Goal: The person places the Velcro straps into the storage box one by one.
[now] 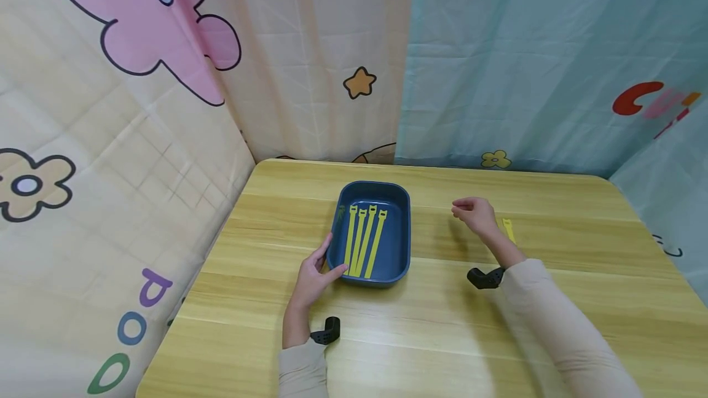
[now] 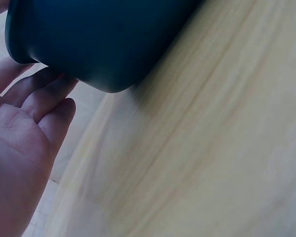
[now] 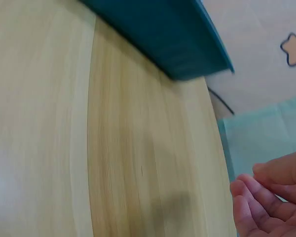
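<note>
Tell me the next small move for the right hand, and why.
Probably reach the right hand over to the lone yellow strip on the table: that hand appears empty, four similar strips lie in the blue tray, and the left hand holds the tray's edge.

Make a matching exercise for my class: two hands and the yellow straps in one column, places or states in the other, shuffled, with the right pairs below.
1. Left hand
2. Right hand
3. Group of four yellow straps
4. Lone yellow strap

A. Lying inside the blue box
B. Raised over the table, apart from the box
C. Partly hidden by the right forearm
D. Holding the box's edge

Pairs: 1-D, 2-B, 3-A, 4-C
</note>
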